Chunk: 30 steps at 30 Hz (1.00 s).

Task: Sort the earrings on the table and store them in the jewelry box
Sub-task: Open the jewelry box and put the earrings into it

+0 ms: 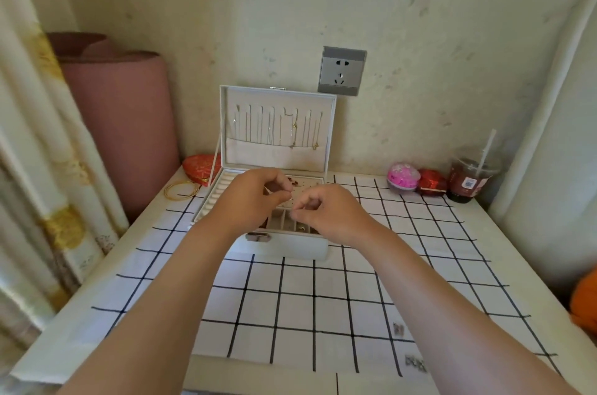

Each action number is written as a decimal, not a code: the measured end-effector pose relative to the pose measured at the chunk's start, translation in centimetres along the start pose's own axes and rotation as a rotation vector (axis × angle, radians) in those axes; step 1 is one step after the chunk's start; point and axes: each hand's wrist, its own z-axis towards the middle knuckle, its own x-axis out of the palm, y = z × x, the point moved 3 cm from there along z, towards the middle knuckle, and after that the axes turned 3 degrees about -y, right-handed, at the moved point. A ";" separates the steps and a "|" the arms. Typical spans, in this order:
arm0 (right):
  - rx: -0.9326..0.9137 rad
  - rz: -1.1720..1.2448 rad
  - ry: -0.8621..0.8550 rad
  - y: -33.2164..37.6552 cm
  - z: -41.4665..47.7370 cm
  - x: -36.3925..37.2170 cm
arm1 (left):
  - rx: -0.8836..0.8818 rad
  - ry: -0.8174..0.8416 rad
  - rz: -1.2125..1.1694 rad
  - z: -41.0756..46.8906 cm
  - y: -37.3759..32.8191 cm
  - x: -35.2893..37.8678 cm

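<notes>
The white jewelry box [284, 249] stands open at the back middle of the table, its lid [277, 123] upright with several thin necklaces hanging inside. Both my hands hover over the tray. My left hand [255, 197] pinches its thumb and forefinger over the perforated earring panel [305, 183], where a few small dark earrings sit. My right hand [323, 212] pinches its fingertips close by, above the small compartments [287, 223]. Whatever sits between the fingertips is too small to make out.
A grid-patterned cloth [290, 304] covers the table. Gold bangles [181, 189] and a red heart box [202, 167] lie left of the jewelry box. At the back right stand a pink ball [403, 178], a red box [431, 183] and a drink cup [470, 180] with a straw.
</notes>
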 end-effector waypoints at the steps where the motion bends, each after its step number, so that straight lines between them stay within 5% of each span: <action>1: -0.008 -0.029 0.009 0.0 0.0 0.2 | -0.007 0.010 -0.005 0.0 0.2 0.2; 13: -0.036 -0.161 0.005 0.0 -0.2 -0.5 | 0.033 0.106 0.143 -0.1 1.3 1.2; 22: -0.203 -0.517 0.111 1.0 -0.5 0.8 | 0.051 0.075 0.374 -1.0 1.4 1.2; 30: -0.123 -0.235 -0.026 -0.2 -1.3 -2.3 | 0.023 0.079 0.470 -1.0 -0.5 1.3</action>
